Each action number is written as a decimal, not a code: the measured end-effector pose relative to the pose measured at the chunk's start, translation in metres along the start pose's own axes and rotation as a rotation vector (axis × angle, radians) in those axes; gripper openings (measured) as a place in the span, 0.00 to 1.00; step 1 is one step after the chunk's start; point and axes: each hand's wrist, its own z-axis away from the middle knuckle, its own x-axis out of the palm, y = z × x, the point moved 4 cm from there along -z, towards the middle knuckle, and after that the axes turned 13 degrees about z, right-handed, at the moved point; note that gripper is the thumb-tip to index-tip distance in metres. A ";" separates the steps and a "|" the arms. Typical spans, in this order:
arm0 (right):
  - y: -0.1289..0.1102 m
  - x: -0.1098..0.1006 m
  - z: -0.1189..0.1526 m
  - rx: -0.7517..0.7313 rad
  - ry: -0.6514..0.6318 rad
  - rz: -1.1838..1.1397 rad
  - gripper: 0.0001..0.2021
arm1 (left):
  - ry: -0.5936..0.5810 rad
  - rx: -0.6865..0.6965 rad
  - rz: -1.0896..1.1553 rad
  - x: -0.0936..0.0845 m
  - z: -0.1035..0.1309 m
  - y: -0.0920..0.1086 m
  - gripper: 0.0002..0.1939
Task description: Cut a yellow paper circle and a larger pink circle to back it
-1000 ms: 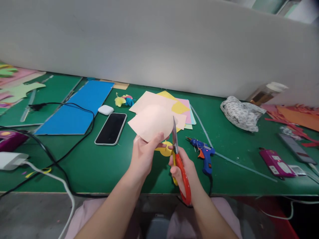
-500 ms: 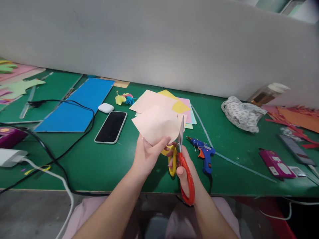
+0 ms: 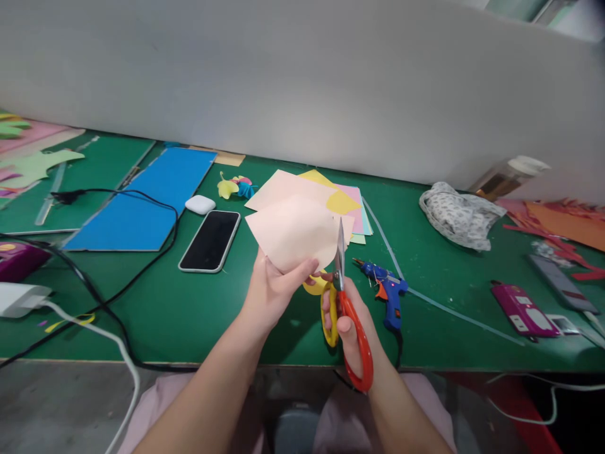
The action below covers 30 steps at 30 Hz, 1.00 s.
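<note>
The left hand's (image 3: 271, 290) grip pinches a pale pink sheet (image 3: 293, 233), thumb on top, above the worktop (image 3: 227, 334); the right hand's (image 3: 352, 321) grip wraps the scissors' (image 3: 363, 356) handles, blades upright at the sheet's four o'clock edge. From the hands, the phone (image 3: 210, 242) lies at ten o'clock, the glue gun (image 3: 391, 294) at two, the stacked papers (image 3: 283, 186) at twelve

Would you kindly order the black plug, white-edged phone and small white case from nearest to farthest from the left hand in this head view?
1. White-edged phone, left of the left hand.
2. Small white case, behind the phone.
3. Black plug, far left, past the blue board.
</note>
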 end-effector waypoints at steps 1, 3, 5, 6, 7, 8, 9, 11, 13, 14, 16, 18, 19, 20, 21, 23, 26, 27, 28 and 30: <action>0.000 0.000 0.000 0.004 -0.001 -0.005 0.43 | -0.002 0.002 0.007 -0.001 -0.001 0.000 0.21; 0.000 0.000 0.000 0.014 0.000 -0.015 0.43 | -0.003 0.010 0.017 -0.004 -0.002 0.001 0.24; 0.000 -0.001 0.000 0.023 0.000 -0.018 0.43 | -0.005 0.011 0.014 -0.006 -0.002 0.003 0.27; 0.000 -0.001 0.000 0.025 -0.001 -0.017 0.43 | -0.011 0.006 0.011 -0.006 -0.003 0.004 0.29; -0.001 -0.001 0.000 0.026 -0.002 -0.016 0.43 | -0.015 0.006 0.010 -0.007 -0.003 0.005 0.30; -0.001 -0.001 0.000 0.025 -0.001 -0.017 0.43 | -0.018 0.010 0.011 -0.007 -0.003 0.006 0.31; -0.001 -0.001 0.001 0.025 0.001 -0.019 0.43 | -0.021 0.015 0.013 -0.008 -0.004 0.008 0.32; -0.001 -0.001 0.001 0.027 0.002 -0.024 0.42 | -0.026 0.026 0.009 -0.010 -0.005 0.009 0.32; -0.001 -0.001 0.001 0.028 -0.002 -0.027 0.41 | -0.023 0.034 -0.001 -0.012 -0.006 0.008 0.33; 0.000 -0.001 0.002 0.027 -0.006 -0.028 0.40 | -0.018 0.042 -0.004 -0.013 -0.007 0.008 0.35; 0.000 -0.001 0.001 0.024 -0.016 -0.025 0.40 | -0.006 0.079 0.005 -0.016 -0.008 0.007 0.38; 0.001 -0.001 0.001 0.020 -0.019 -0.015 0.40 | -0.010 0.112 0.014 -0.016 -0.008 0.007 0.41; 0.002 -0.001 0.001 0.020 -0.019 -0.012 0.41 | -0.017 0.119 0.012 -0.016 -0.008 0.007 0.42; 0.002 -0.001 0.000 0.024 -0.018 -0.011 0.43 | -0.027 0.119 0.004 -0.016 -0.008 0.006 0.43; 0.003 -0.001 0.000 0.029 -0.017 -0.013 0.44 | -0.037 0.110 -0.008 -0.015 -0.008 0.006 0.43; 0.004 -0.002 -0.001 0.036 -0.013 -0.023 0.46 | -0.050 0.082 -0.033 -0.014 -0.007 0.005 0.45; 0.003 -0.005 -0.001 0.015 0.007 -0.023 0.46 | -0.076 0.029 -0.071 -0.014 -0.006 0.001 0.46; 0.002 -0.007 -0.001 0.002 0.010 -0.019 0.45 | -0.091 0.019 -0.090 -0.014 -0.006 -0.001 0.46; 0.001 -0.008 -0.001 -0.010 0.009 -0.013 0.44 | -0.112 0.016 -0.113 -0.013 -0.006 -0.002 0.45; -0.001 -0.009 -0.001 -0.020 -0.001 -0.005 0.42 | -0.156 0.020 -0.156 -0.013 -0.006 -0.005 0.44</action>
